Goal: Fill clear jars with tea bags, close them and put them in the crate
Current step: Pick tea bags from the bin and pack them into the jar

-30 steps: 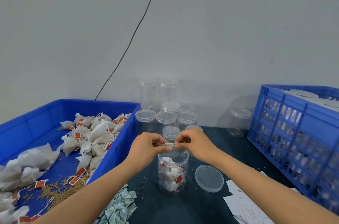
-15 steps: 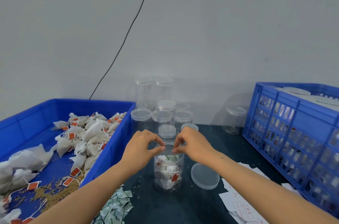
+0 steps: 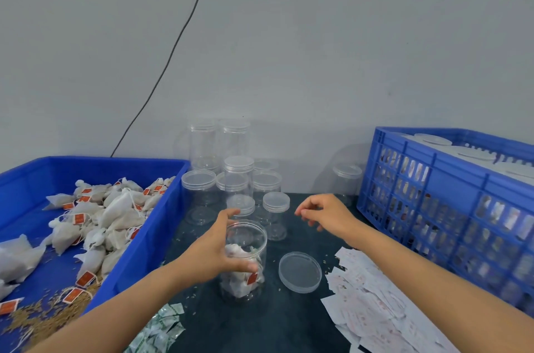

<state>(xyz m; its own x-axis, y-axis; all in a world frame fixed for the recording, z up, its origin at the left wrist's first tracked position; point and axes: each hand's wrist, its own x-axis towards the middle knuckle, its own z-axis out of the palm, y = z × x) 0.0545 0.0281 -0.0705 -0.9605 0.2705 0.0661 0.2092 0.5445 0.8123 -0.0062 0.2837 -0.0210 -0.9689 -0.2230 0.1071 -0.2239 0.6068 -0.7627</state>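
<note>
Both hands have come apart from over the jar mouth. Left hand [image 3: 215,251] now wraps the side of the open jar [image 3: 245,260], thumb in front, fingers round the back: gripping it. Right hand [image 3: 326,215] has pulled off to the right and hovers above the tabletop [image 3: 260,323], fingers loosely curled, holding nothing.

Jar stands upright on the tabletop, mid-front, partly filled with tea bags [image 3: 241,280]; no lid on. Its lid [image 3: 300,271] lies flat just right of it, apart from the jar.

Around:
- Blue tray [image 3: 150,237] to the left, loose tea bags with orange tags piled inside, some spilled grain at the near end.
- Cluster of empty lidded jars [image 3: 239,179] right behind the open jar, against the wall.
- One more lidded jar [image 3: 346,183] near the crate.
- Blue crate [image 3: 450,196] at right, filled jars inside, lids visible at the top.
- Paper slips [image 3: 372,306] scattered on the tabletop between lid and crate.
- Small green-white sachets [image 3: 161,329] at the near edge, under the left forearm.
- Black cable [image 3: 173,52] runs down the wall.
</note>
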